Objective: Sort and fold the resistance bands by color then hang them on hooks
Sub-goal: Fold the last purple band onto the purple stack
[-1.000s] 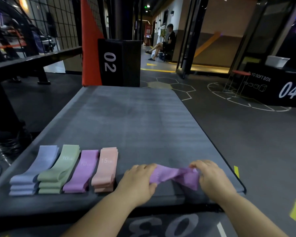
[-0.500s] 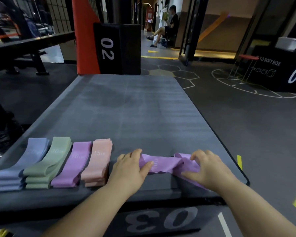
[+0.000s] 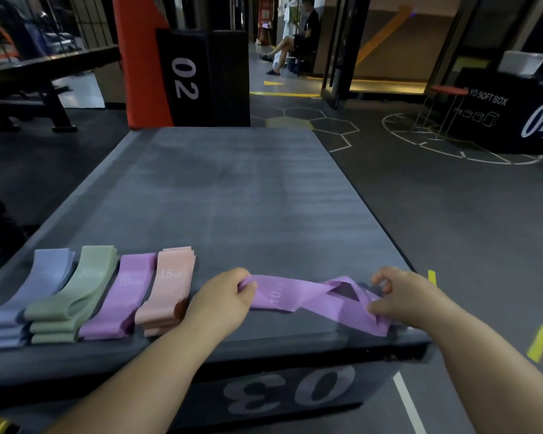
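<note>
Inspector: Hands, state?

Clerk: Left hand pinches one end of the loose purple band, fingers curled over it. Right hand grips the other end, thumb on the fabric, fingers bent.

Inspector: Band's position?

Clerk: Stretched between both hands, twisted once, lying on the grey box top. Just left of the left hand sits the peach stack; beyond it the purple stack, green stack and blue stack, in a row.

On the grey box top, the left hand and right hand pinched opposite ends of a twisted purple band beside four folded stacks.
</note>
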